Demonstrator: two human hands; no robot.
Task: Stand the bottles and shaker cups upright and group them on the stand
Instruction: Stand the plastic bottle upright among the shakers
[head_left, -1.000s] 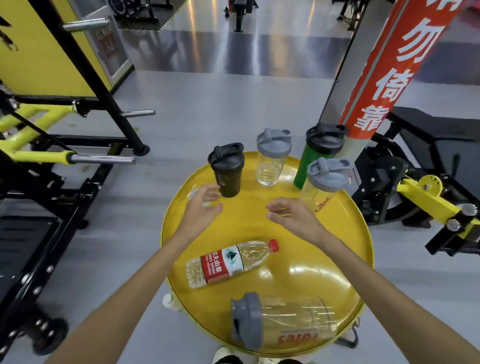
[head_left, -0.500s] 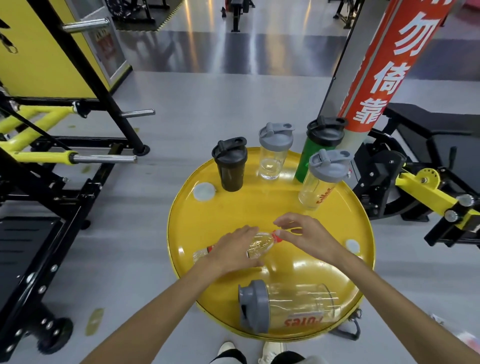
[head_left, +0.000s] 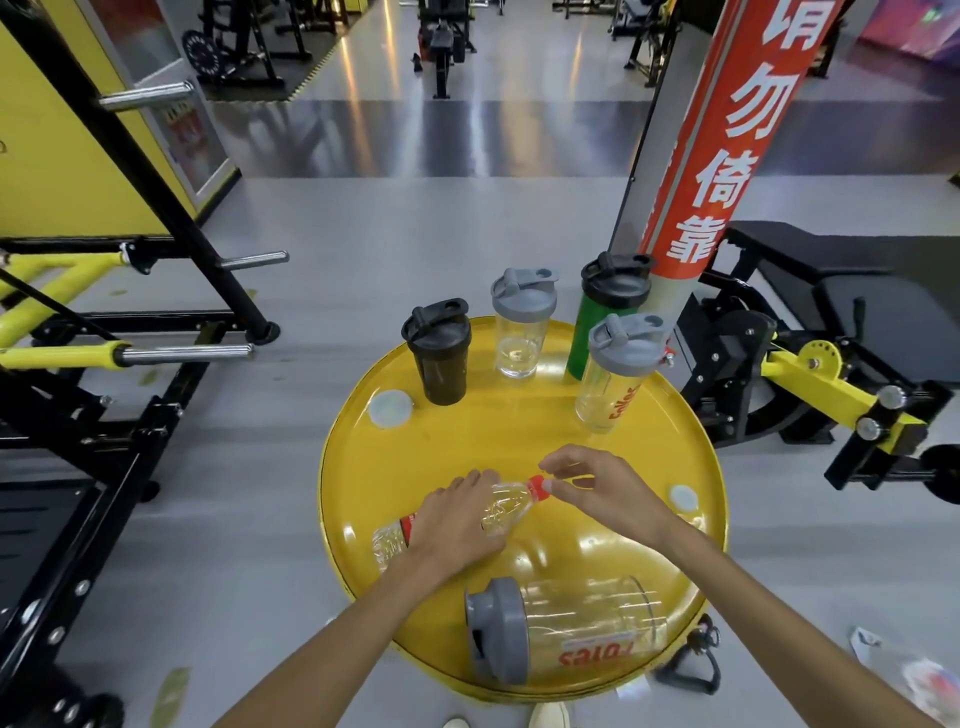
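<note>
A round yellow stand (head_left: 571, 447) carries the cups. At its back stand a black shaker (head_left: 440, 353), a clear shaker with a grey lid (head_left: 521, 325), a green shaker with a black lid (head_left: 608, 312) and a clear grey-lidded shaker with red print (head_left: 618, 379), all upright. A water bottle with a red label and red cap (head_left: 506, 506) lies on its side mid-stand. My left hand (head_left: 457, 525) grips its body. My right hand (head_left: 597, 486) pinches at its red cap. A large clear shaker with a grey lid (head_left: 566, 631) lies on its side at the front rim.
A slanted pillar with a red banner (head_left: 727, 156) rises just behind the stand's right side. Black and yellow gym machines stand left (head_left: 104, 353) and right (head_left: 831, 384). Two white round caps (head_left: 389, 409) sit in the stand's top. A black handle (head_left: 691, 670) lies on the floor.
Both hands came back from the upright cups to the lying water bottle. My left hand closed over its body and my right hand reached its cap.
</note>
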